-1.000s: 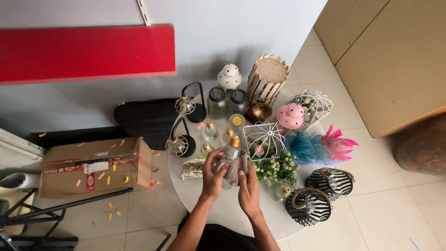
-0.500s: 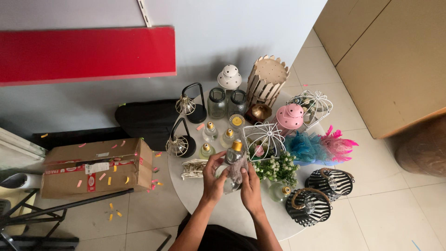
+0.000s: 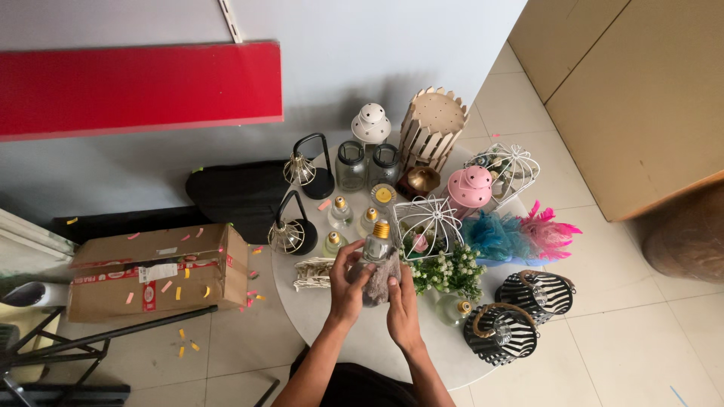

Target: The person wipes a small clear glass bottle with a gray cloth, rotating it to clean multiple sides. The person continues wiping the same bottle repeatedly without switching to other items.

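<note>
Both your left hand (image 3: 348, 283) and right hand (image 3: 401, 305) clasp the clear bulb-shaped glass bottle with gold cap (image 3: 375, 252); support its base firmly.

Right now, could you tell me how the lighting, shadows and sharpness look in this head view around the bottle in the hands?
In the head view, the light is soft and even; the slatted wooden holder casts a diffuse shadow up the grey wall. The bulb-shaped glass bottle, between left hand and right hand, shows only small glints. Focus is sharp at centre; straight lines bow slightly toward the edges.
</note>
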